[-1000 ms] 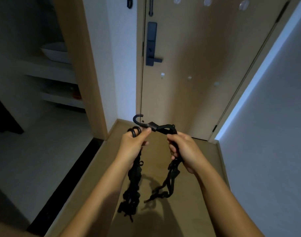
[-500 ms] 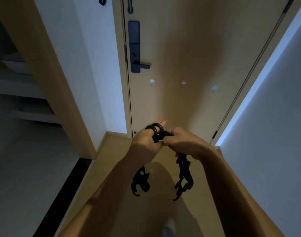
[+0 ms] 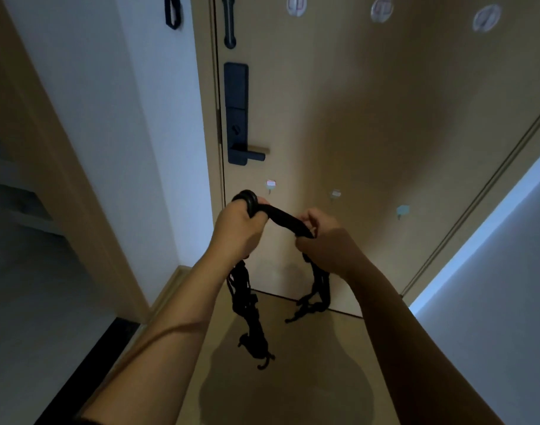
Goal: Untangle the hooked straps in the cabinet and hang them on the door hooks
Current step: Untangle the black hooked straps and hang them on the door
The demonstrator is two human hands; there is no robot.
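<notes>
Jointly, left hand [image 3: 236, 225] and right hand [image 3: 327, 243] grip straps [image 3: 288, 219] before six hooks [image 3: 381, 8].

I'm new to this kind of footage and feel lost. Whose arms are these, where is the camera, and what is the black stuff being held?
There is no machine here: these are a person's two bare arms, filmed by one camera worn on the head, looking forward and down. The left hand grips one end of a bunch of black straps. The right hand pinches it further along, and tangled ends dangle below both hands. Ahead is a door with a dark handle and small stick-on hooks.
</notes>
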